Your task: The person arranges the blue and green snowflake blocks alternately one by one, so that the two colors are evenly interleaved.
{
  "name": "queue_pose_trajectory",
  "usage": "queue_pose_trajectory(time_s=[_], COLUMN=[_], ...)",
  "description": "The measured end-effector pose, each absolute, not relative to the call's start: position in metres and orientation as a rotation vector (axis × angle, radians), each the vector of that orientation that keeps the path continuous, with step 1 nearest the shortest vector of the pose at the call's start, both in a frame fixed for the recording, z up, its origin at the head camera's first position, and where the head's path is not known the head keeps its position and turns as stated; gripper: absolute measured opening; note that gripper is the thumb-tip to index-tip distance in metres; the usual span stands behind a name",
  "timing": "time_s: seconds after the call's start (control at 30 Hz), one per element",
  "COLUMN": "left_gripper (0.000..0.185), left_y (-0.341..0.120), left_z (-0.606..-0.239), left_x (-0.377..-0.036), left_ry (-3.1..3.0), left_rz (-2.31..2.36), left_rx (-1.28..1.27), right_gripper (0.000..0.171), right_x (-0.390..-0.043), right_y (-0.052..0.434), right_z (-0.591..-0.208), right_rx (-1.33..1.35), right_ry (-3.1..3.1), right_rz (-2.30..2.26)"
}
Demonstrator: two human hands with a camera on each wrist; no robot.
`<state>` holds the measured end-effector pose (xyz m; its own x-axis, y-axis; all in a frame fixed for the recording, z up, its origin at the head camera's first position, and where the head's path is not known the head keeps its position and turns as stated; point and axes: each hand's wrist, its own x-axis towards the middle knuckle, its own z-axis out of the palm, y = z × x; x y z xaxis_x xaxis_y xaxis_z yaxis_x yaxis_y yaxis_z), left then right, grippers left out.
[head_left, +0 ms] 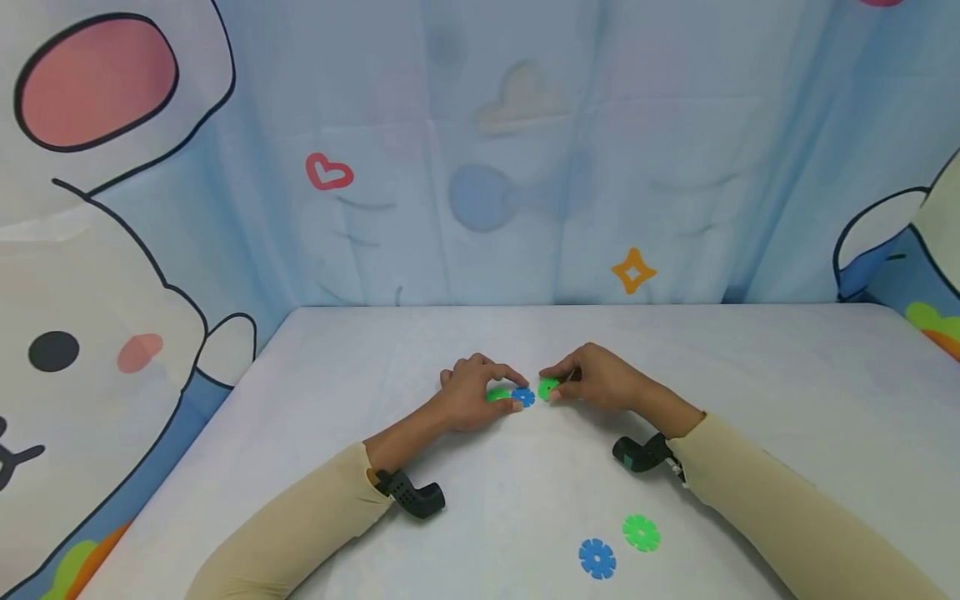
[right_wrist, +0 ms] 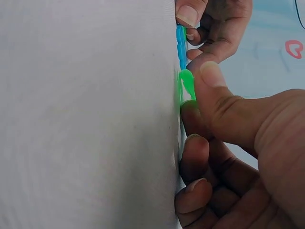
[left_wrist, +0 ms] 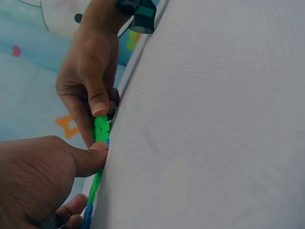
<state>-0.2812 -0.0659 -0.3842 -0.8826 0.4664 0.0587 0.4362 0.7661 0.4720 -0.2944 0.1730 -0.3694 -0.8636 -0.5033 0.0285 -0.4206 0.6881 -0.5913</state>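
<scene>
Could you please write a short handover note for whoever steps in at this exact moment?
Left hand: rests on the table, fingers pinching a joined green piece and blue piece.
Right hand: pinches a second green piece flat on the table, right beside the blue one; whether they are already joined cannot be told.
Spare pieces: a loose blue snowflake piece and a loose green snowflake piece lie near the right sleeve, untouched.
Done: the green and blue pair looks joined.
Left, probably: the right hand's green piece, then the two spares.

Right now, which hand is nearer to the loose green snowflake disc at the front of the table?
Right. The right hand is up-table and slightly left of the loose green snowflake disc; the left hand sits farther left.
</scene>
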Motion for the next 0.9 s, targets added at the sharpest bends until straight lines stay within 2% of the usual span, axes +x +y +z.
queue_pose_trajectory(time_s=[0.57, 0.9], left_gripper=[0.03, 0.03], left_y=[-0.0664, -0.066], left_z=[-0.3834, -0.3833], left_x=[-0.2812, -0.2808], left_ry=[2.898, 2.889], left_rz=[0.748, 0.748], left_rx=[0.749, 0.738], right_gripper=[0.036, 0.03], right_x=[-0.2925, -0.2925], right_y=[0.171, 0.1698], right_z=[-0.3698, -0.3709], right_rx=[-0.681, -0.63], right_ry=[2.831, 2.848], right_rz=[-0.878, -0.904])
